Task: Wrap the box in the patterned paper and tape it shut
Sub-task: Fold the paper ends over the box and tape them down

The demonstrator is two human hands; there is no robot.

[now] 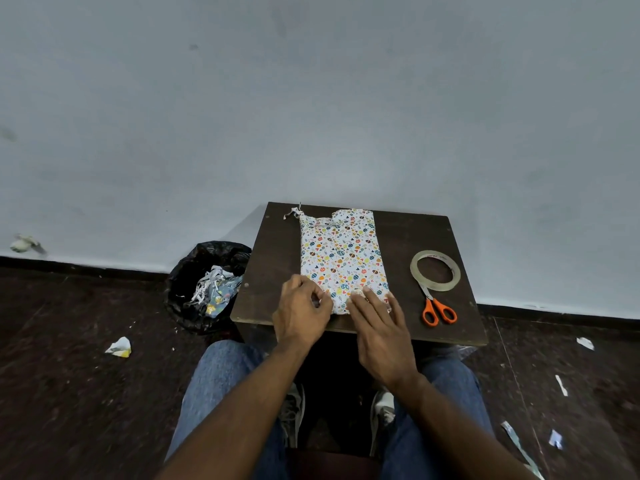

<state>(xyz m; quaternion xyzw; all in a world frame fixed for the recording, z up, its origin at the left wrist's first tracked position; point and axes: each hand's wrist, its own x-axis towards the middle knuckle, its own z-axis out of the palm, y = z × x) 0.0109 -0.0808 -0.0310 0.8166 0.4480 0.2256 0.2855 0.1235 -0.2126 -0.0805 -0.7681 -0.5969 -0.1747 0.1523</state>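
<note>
Seen from above: left hand [300,308] pinching, right hand [379,318] pressing flat the near end flap of paper-wrapped box [341,259] on desk [408,233], apparently holding the fold; tape roll [435,270] and scissors [437,308] waiting alongside.

One small dark table [273,306]. One parcel covered in patterned paper [341,258], lying on the table. One roll of clear tape [435,270]. One pair of scissors [437,308] with orange handles. Two hands, the left hand [300,313] and the right hand [382,329], both at the near end of the parcel. One black bin bag [194,271] beside the table, holding paper cuttings too tangled to count. One crumpled paper ball [119,347] on the floor to the left. Four or so loose paper scraps on the floor to the right, one of them near the wall [585,342]. Two shoes, one of them [382,408] pale.
</note>
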